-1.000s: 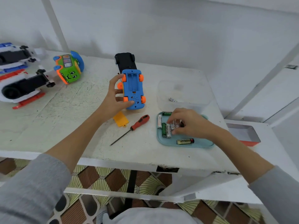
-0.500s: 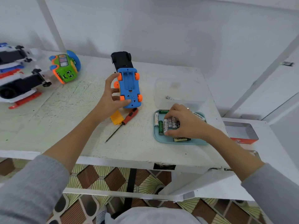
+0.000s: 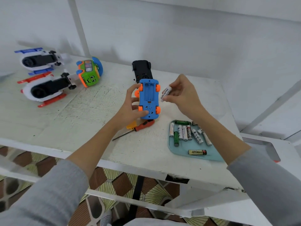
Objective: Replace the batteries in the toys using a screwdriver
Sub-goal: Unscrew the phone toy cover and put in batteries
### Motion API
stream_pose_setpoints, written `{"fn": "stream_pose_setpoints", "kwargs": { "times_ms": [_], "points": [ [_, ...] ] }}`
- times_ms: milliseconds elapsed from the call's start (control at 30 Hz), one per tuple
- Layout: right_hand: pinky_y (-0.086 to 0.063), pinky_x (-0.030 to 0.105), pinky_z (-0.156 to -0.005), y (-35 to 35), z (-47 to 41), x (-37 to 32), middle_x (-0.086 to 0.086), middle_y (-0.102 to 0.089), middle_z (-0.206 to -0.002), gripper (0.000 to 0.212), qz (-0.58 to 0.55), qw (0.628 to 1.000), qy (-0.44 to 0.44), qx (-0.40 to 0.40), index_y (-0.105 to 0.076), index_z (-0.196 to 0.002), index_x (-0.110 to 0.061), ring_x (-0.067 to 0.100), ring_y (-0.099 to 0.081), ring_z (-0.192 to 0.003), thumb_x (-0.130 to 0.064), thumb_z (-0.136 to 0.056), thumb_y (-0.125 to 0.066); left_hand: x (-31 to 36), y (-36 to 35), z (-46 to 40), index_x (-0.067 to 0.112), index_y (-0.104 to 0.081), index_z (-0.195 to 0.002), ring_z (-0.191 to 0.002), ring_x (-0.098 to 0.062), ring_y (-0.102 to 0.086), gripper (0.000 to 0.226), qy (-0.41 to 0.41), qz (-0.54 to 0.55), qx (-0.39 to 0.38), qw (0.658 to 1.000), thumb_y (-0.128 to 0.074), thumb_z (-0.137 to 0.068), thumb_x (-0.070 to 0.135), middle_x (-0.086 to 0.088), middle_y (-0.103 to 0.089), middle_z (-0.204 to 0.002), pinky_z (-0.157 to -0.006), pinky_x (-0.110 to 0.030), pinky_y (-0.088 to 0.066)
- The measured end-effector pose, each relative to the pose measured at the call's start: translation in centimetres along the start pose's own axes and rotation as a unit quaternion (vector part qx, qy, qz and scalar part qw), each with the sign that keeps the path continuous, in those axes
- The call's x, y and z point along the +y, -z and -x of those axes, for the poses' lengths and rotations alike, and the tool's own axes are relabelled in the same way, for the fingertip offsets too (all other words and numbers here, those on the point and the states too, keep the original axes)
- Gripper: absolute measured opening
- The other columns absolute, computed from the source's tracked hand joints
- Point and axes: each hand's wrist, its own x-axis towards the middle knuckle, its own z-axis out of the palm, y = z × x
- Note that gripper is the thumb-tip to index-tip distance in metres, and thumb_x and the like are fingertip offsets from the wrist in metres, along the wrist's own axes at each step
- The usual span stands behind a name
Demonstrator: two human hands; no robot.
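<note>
My left hand (image 3: pixel 130 108) grips a blue toy car (image 3: pixel 149 99) with orange wheels, held belly-up above the table, its battery bay open and showing no batteries. Just right of the car, my right hand (image 3: pixel 182 95) pinches a white battery (image 3: pixel 165 93) by its ends. A red-handled screwdriver (image 3: pixel 143 127) lies on the table under the car, beside the orange battery cover (image 3: pixel 131 125). Several loose batteries (image 3: pixel 185 132) lie on a light blue tray (image 3: pixel 203 156) at the front right.
A black toy car (image 3: pixel 142 69) lies behind the blue one. A green and orange toy (image 3: pixel 88 73) and two white toy helicopters (image 3: pixel 44 88) sit at the back left. A metal tin (image 3: pixel 267 147) stands on the lower surface to the right. The table's front edge is near.
My right hand left the tray, lifting a white battery up beside the blue car. My left hand tilted the car so its open bay faces me.
</note>
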Motion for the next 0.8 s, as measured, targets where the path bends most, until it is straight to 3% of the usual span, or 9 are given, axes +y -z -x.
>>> {"fn": "stream_pose_setpoints", "kwargs": {
  "times_ms": [67,133,300,367,433,600,800],
  "points": [
    [-0.051,0.019,-0.064,-1.1,-1.0,-0.2,0.006,-0.06,-0.077,0.035,0.028,0.999,0.036,-0.006,-0.043,-0.08,-0.013,0.007,-0.059,-0.063,0.005,-0.072,-0.072,0.0,0.0,0.0,0.035,-0.022,-0.141,-0.095,0.003,-0.063,0.086,0.0,0.005,-0.002,1.0,-0.067,-0.082,-0.008,0.008,-0.049,-0.119,-0.073,-0.028,-0.058],
    [-0.046,0.014,-0.06,-2.1,-1.7,-0.3,0.011,-0.061,-0.08,0.031,0.065,0.996,0.067,-0.005,-0.043,-0.083,-0.008,0.007,-0.055,-0.064,0.007,-0.073,-0.069,0.1,0.0,0.0,0.034,-0.022,-0.141,-0.093,0.003,-0.063,0.086,0.004,0.012,-0.005,1.0,-0.066,-0.081,-0.009,0.004,-0.049,-0.119,-0.075,-0.029,-0.058],
    [-0.043,0.025,-0.066,-3.4,-3.3,0.4,0.016,-0.059,-0.082,0.025,0.164,0.978,0.129,-0.002,-0.043,-0.081,-0.009,0.027,-0.053,-0.077,0.008,-0.075,-0.062,0.3,0.1,0.0,0.038,-0.023,-0.137,-0.104,-0.019,-0.062,0.085,0.001,0.033,-0.014,0.999,-0.065,-0.081,-0.01,-0.007,-0.049,-0.122,-0.072,-0.024,-0.055],
    [-0.041,0.028,-0.069,-3.7,-3.8,0.7,0.009,-0.051,-0.085,0.018,0.216,0.964,0.156,-0.001,-0.048,-0.082,-0.004,0.023,-0.045,-0.08,0.006,-0.075,-0.062,0.3,0.1,0.0,0.038,-0.023,-0.136,-0.104,-0.017,-0.061,0.085,0.001,0.036,-0.018,0.999,-0.066,-0.081,-0.01,-0.006,-0.049,-0.121,-0.073,-0.024,-0.056],
    [-0.037,0.018,-0.071,-3.8,-4.2,1.1,0.005,-0.044,-0.093,0.015,0.243,0.955,0.169,0.003,-0.052,-0.085,-0.001,0.017,-0.038,-0.088,0.002,-0.076,-0.064,0.2,0.0,0.0,0.035,-0.023,-0.139,-0.106,-0.012,-0.06,0.085,-0.001,0.035,-0.016,0.999,-0.066,-0.08,-0.01,-0.006,-0.049,-0.123,-0.077,-0.028,-0.057],
    [-0.026,0.015,-0.072,-3.7,-4.4,2.1,0.009,-0.047,-0.105,0.017,0.281,0.945,0.167,-0.017,-0.055,-0.09,0.0,0.015,-0.034,-0.095,-0.007,-0.079,-0.066,0.1,0.0,0.1,0.04,-0.025,-0.135,-0.106,-0.017,-0.061,0.085,0.0,0.043,-0.012,0.999,-0.066,-0.081,-0.011,-0.01,-0.05,-0.124,-0.079,-0.031,-0.058],
    [-0.038,0.027,-0.073,-3.9,-3.8,2.9,0.016,-0.055,-0.108,0.007,0.305,0.925,0.226,0.005,-0.06,-0.083,0.002,0.029,-0.045,-0.1,-0.004,-0.08,-0.063,0.0,0.0,0.2,0.041,-0.025,-0.133,-0.11,-0.019,-0.058,0.084,-0.007,0.041,-0.01,0.999,-0.067,-0.08,-0.01,-0.008,-0.049,-0.125,-0.079,-0.026,-0.056]
  ]
}}
